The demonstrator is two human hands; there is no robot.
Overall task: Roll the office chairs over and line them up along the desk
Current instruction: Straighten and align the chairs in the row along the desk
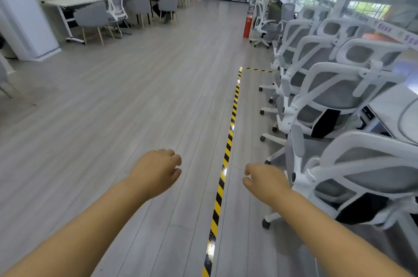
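Head view: the left grip [156, 172] and the right grip [264, 182] both reach forward over the floor at lower centre, fingers loosely curled and holding nothing. A row of office chairs [321, 86] runs up the right side of the frame, backs toward the aisle, tucked against the tabletop [393, 113] and inside the striped floor tape [228, 145]. The nearest chair [362, 177] sits just right of the right grip, apparently not touched. A loose white chair [116, 8] stands well apart in the upper left (likely the next one to fetch). To do it well, take the top of its backrest with both grips, roll it slowly, and park it square with the row, casters inside the tape.
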